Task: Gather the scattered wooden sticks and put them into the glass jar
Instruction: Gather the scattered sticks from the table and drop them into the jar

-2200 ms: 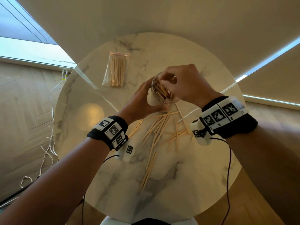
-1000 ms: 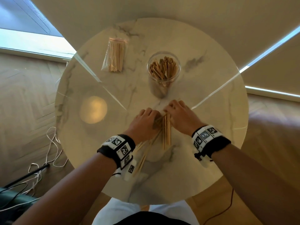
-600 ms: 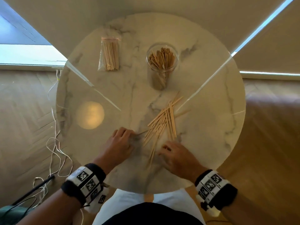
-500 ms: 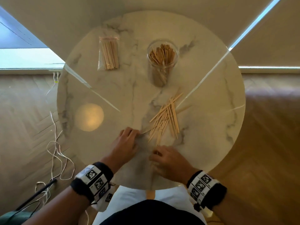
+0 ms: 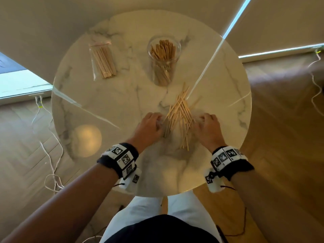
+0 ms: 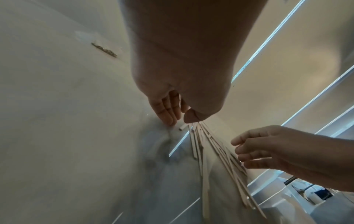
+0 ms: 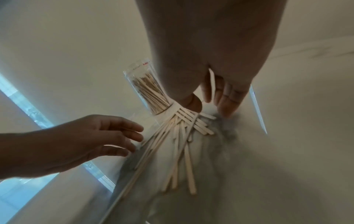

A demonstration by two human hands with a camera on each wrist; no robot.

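Round marble table (image 5: pixel 122 102) – herringbone wood floor (image 5: pixel 26 137) beneath, cables (image 5: pixel 50 155) trailing.

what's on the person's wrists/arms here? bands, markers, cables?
Both forearms bare, no sleeves. The left hand and right hand each have a black wristband with white square-code tags, a white camera module beneath it, and a thin dark cable.

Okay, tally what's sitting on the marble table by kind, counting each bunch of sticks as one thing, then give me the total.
Glass jar with sticks standing in it: 1
Clear plastic bag of sticks: 1
Loose pile of wooden sticks between the left hand and right hand: 1
Total: 3
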